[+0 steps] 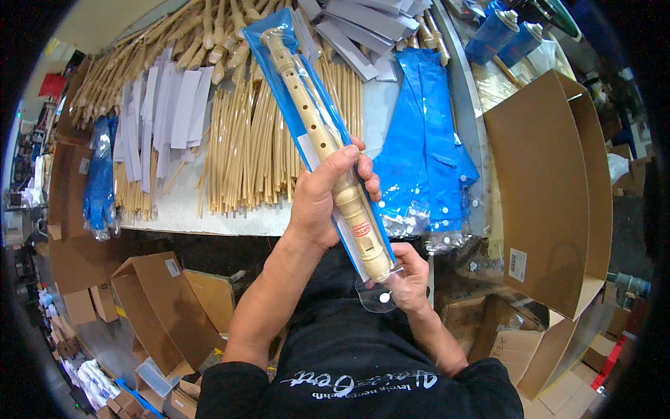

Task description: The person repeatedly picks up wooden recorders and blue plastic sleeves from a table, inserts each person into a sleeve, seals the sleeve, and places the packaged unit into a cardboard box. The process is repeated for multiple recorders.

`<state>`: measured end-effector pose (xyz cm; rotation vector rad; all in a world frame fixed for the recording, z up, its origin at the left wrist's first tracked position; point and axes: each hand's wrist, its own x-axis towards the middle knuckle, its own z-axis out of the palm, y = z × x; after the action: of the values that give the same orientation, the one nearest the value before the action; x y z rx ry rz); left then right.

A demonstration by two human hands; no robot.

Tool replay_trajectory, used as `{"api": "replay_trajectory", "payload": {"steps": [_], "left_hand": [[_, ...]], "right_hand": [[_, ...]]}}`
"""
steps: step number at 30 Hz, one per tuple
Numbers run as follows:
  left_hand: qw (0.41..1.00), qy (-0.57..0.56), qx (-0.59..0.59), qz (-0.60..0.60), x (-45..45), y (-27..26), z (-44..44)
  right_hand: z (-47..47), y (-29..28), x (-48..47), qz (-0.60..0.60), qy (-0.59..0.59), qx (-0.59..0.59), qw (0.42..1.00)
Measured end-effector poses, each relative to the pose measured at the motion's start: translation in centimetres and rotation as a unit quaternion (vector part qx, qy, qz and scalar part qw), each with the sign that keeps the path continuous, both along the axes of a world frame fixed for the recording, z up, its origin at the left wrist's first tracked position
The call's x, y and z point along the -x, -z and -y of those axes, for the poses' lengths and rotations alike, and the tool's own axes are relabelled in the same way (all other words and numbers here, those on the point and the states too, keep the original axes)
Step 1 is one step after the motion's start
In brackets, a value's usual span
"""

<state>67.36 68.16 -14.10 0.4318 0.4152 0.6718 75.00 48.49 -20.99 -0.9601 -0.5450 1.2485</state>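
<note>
A cream plastic recorder [314,125] lies in a blue-backed clear sleeve [288,105], with a thin rod and a white paper strip beside it. My left hand [335,194] grips the sleeve around its middle, thumb on top. My right hand [405,277] has its fingers at the sleeve's lower end, by the clear flap [378,296] with a white snap button; the fingertips are partly hidden. Beyond my hands lie many thin cream rods [246,152], folded white paper strips [186,105], more recorders [209,36] and a pile of blue sleeves [429,146].
A large cardboard box [544,173] stands right of the worktable [251,225]. Two blue cans [492,36] are at the back right. More blue sleeves [99,183] hang over the left edge. An open carton [162,314] sits lower left.
</note>
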Motion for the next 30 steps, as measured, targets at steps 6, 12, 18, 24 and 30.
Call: {"api": "replay_trajectory", "payload": {"steps": [6, 12, 18, 24, 30], "left_hand": [[0.999, 0.015, -0.012, -0.038, -0.1, 0.3, 1.8], [0.998, 0.019, -0.038, -0.043, 0.1, -1.0, 1.3], [0.999, 0.003, -0.035, -0.022, 0.0, -2.0, 1.6], [0.998, 0.048, -0.033, -0.022, 1.5, -3.4, 1.6], [0.994, 0.005, -0.095, -0.062, 1.4, -4.5, 1.9]], "right_hand": [[-0.8, -0.3, 0.1, 0.235, 0.073, 0.041, 0.968], [-0.7, -2.1, -0.6, 0.118, -0.056, -0.065, 0.989], [-1.7, -3.6, -0.5, -0.019, -0.094, -0.017, 0.995], [-1.5, -4.1, -1.7, 0.034, -0.205, -0.107, 0.972], [-2.9, -8.1, -1.9, 0.528, 0.060, -0.216, 0.819]]}}
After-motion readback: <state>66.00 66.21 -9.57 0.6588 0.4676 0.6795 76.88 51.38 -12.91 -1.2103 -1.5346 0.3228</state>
